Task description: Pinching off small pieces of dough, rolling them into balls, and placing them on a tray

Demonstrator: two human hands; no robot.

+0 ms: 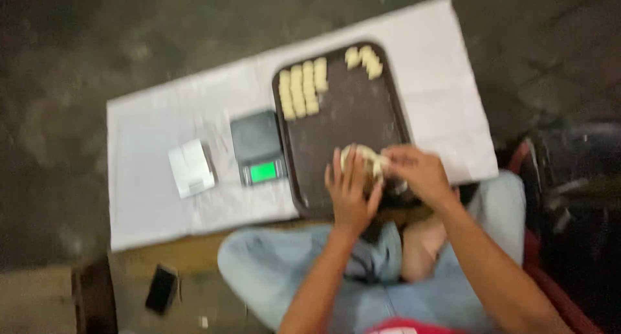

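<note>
Two hands, left (350,193) and right (419,172), are closed around a dough lump (363,160) held between them; beyond them, several shaped pieces (303,88) are lined on the tray (336,136), mostly unfilled

Both hands (381,178) on pale dough (362,158)

A pale, cream-coloured lump of dough (363,160) sits at the near end of a dark brown rectangular tray (336,123), held between the left hand (350,195) and the right hand (417,172). The left hand's fingers are spread against its left side, while the right hand curls over its right edge. The lump looks soft and roughly rounded, though blur hides its exact shape. Only its top and middle show; the rest is covered by the fingers.
</note>
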